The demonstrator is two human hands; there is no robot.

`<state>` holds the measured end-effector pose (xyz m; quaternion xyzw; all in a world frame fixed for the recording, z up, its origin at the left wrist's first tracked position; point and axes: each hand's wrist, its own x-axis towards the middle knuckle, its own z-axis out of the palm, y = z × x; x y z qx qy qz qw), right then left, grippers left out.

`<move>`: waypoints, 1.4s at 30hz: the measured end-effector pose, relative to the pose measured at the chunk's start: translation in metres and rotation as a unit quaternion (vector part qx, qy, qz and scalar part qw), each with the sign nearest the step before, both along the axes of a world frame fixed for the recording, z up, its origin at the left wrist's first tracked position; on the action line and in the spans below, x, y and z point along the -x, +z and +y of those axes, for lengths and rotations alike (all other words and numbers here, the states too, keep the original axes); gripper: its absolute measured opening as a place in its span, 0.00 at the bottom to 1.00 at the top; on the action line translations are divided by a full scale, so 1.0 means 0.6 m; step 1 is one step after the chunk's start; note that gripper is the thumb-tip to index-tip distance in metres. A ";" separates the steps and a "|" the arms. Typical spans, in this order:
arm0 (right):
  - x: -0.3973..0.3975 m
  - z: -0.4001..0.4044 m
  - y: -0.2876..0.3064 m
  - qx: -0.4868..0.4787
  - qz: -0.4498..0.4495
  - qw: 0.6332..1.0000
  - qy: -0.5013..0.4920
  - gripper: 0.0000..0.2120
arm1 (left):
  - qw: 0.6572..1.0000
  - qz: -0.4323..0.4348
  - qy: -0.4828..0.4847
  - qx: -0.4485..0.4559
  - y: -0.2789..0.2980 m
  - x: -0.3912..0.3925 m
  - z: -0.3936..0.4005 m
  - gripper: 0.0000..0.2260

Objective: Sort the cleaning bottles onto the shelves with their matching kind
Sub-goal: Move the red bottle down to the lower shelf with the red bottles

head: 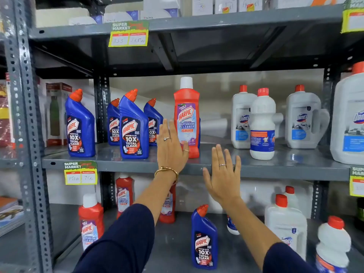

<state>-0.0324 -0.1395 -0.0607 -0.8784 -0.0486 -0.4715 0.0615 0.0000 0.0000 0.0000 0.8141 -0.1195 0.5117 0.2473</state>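
On the middle shelf (122,164) stand several blue Harpic toilet cleaner bottles (133,127), one red Harpic bathroom cleaner bottle (187,119) and white Domex bottles (263,125). My left hand (171,146) is open with fingers spread, right beside the red bottle's left side. My right hand (223,174) is open too, held in front of the shelf edge and holding nothing. On the lower shelf stand red Harpic bottles (91,221), a lone blue Harpic bottle (204,239) and white bottles (286,223).
A grey metal upright (25,134) frames the rack on the left. Yellow price tags (80,173) hang on the shelf edges. White boxes (161,6) fill the top shelf. A large white Domex jug (350,119) stands at far right.
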 end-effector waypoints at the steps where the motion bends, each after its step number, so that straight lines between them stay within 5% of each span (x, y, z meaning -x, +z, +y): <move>1: -0.002 0.001 0.001 -0.002 0.001 1.000 -0.006 0.31 | 0.999 0.025 -0.017 0.034 0.002 -0.011 -0.005 0.35; 8: -0.011 -0.003 -0.003 0.035 -0.028 0.997 -0.060 0.26 | 0.957 0.098 -0.144 0.231 0.045 -0.064 -0.053 0.49; 16: -0.013 -0.005 -0.003 0.042 -0.016 0.997 -0.067 0.29 | 0.968 0.129 -0.029 0.212 0.052 -0.076 -0.082 0.52; 32: -0.012 -0.009 -0.005 0.057 0.004 0.998 -0.041 0.31 | 0.967 0.037 -0.100 0.232 0.040 0.023 0.017 0.52; 42: -0.009 0.035 -0.007 0.058 0.000 0.998 0.025 0.26 | 0.935 0.012 -0.118 0.335 -0.123 0.105 0.060 0.52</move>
